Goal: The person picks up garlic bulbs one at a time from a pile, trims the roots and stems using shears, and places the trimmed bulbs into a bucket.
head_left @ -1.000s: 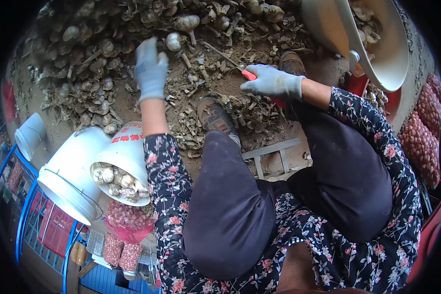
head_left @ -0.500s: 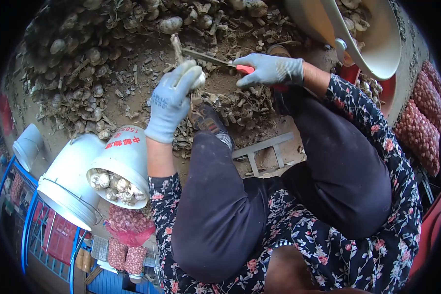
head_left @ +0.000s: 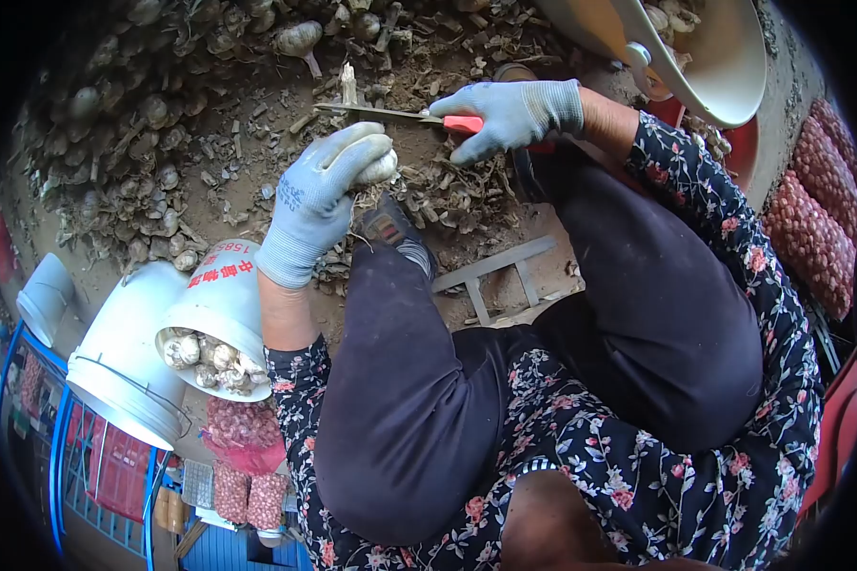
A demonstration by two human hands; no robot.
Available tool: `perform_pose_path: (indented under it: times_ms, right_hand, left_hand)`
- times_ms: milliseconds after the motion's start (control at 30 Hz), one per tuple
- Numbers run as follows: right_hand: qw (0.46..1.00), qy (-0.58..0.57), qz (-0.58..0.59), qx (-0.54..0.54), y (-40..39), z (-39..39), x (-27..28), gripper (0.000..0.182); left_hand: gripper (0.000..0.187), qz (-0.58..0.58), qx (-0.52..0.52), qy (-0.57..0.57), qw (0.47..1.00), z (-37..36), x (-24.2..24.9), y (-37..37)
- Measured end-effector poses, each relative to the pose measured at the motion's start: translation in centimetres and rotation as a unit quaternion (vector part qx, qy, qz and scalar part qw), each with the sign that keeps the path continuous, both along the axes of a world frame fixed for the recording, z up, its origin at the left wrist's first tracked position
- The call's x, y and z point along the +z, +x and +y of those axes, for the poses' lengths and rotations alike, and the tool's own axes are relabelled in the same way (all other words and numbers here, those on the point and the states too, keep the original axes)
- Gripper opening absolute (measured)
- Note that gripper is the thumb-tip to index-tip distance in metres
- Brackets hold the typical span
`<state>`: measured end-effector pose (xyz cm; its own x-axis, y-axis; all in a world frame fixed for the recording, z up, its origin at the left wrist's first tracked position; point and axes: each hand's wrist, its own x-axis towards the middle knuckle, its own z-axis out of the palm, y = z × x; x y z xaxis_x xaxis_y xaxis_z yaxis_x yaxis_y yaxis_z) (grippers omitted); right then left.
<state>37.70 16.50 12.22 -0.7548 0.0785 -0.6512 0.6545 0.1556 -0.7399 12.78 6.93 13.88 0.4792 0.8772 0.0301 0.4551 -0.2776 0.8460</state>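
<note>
In a grey-white work glove, my left hand [head_left: 316, 195] is closed around a garlic bulb [head_left: 379, 169], its roots hanging below. The bulb's dry stalk [head_left: 349, 84] sticks up beyond my fingers. My right hand [head_left: 514, 116], gloved as well, grips a knife [head_left: 463, 124] by its red handle. The narrow blade lies across the stalk, its tip reaching past it to the left. Whether the blade has cut into the stalk cannot be made out. My right palm hides part of the handle.
A garlic heap [head_left: 105, 124] covers the ground at upper left. A tipped white bucket [head_left: 224, 314] holds bulbs, beside another white bucket [head_left: 129, 357]. A pale tub [head_left: 733, 67] with garlic leans at upper right. Filled net bags [head_left: 809, 243] lie at right, a metal frame [head_left: 495, 266] between my legs.
The blade has slid left, so its tip now reaches past the stalk. My left hand has turned the bulb slightly, and the stalk stands more upright. The whole view has shifted a little.
</note>
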Motion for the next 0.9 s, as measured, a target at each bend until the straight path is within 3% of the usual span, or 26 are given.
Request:
perform_pose_path:
  times_ms: [100,133,167,200,233,300,333,367,433,533,633,700,733,767,833,900]
  right_hand:
    - [0.999,0.035,0.011,-0.023,0.1,-0.6,0.0,0.063]
    - [0.999,-0.011,-0.011,-0.052,0.2,-0.9,-0.2,0.054]
    - [0.995,-0.056,-0.032,-0.081,0.3,-1.4,-0.6,0.046]
    - [0.990,0.015,0.056,-0.128,1.2,-2.7,-1.8,0.036]
    - [0.989,0.051,0.064,-0.120,1.2,-2.9,-1.3,0.034]
    - [0.989,0.005,-0.004,-0.147,1.1,-2.9,-0.3,0.035]
    - [0.989,0.005,0.000,-0.146,0.9,-2.9,0.0,0.035]
    - [0.988,0.053,-0.006,-0.147,0.7,-2.9,0.2,0.036]
    - [0.984,0.107,-0.011,-0.143,0.4,-2.8,0.4,0.037]
    - [0.950,0.301,0.033,-0.078,-0.3,-3.5,0.4,0.042]
    - [0.941,0.337,0.007,-0.025,-1.5,-3.2,1.4,0.040]
    - [0.935,0.354,0.019,-0.026,-1.9,-3.5,1.1,0.039]
    - [0.936,0.348,0.018,-0.036,-2.3,-3.6,1.4,0.040]
    - [0.938,0.343,0.017,-0.046,-2.7,-3.7,1.7,0.040]
    - [0.945,0.327,-0.008,-0.031,-3.4,-3.6,2.4,0.042]
    - [0.943,0.330,-0.026,-0.019,-3.7,-3.8,2.8,0.044]
  left_hand:
    - [0.049,0.014,-0.014,0.000,1.000,0.0,-0.1,-0.2]
    - [0.049,0.014,-0.012,0.000,1.000,-0.2,-0.2,-0.3]
    - [0.046,-0.047,0.024,-0.021,0.998,-0.3,-0.5,-0.4]
    - [0.044,-0.108,0.060,-0.042,0.991,-0.5,-0.8,-0.5]
    - [0.044,-0.184,0.175,-0.170,0.952,-1.3,-0.3,0.0]
    - [0.049,-0.246,0.332,-0.175,0.894,-1.4,-0.8,-0.1]
    - [0.054,-0.345,0.361,-0.209,0.841,-1.4,-1.3,-0.6]
    - [0.054,-0.343,0.363,-0.207,0.841,-1.8,-1.5,-0.8]
    - [0.051,-0.399,0.392,-0.291,0.776,-2.2,-1.7,-0.2]
    - [0.053,-0.349,0.426,-0.280,0.786,-1.9,-2.0,0.6]
    - [0.057,-0.334,0.435,-0.269,0.792,-1.9,-1.9,0.9]
    - [0.060,-0.267,0.450,-0.212,0.825,-1.6,-1.9,1.3]
    - [0.064,-0.174,0.447,-0.167,0.861,-1.2,-2.1,1.3]
    - [0.064,-0.175,0.446,-0.167,0.862,-1.3,-2.0,1.6]
    - [0.065,-0.017,0.472,-0.075,0.878,-1.4,-1.8,2.4]
    - [0.066,-0.019,0.481,-0.073,0.873,-1.5,-2.2,2.4]
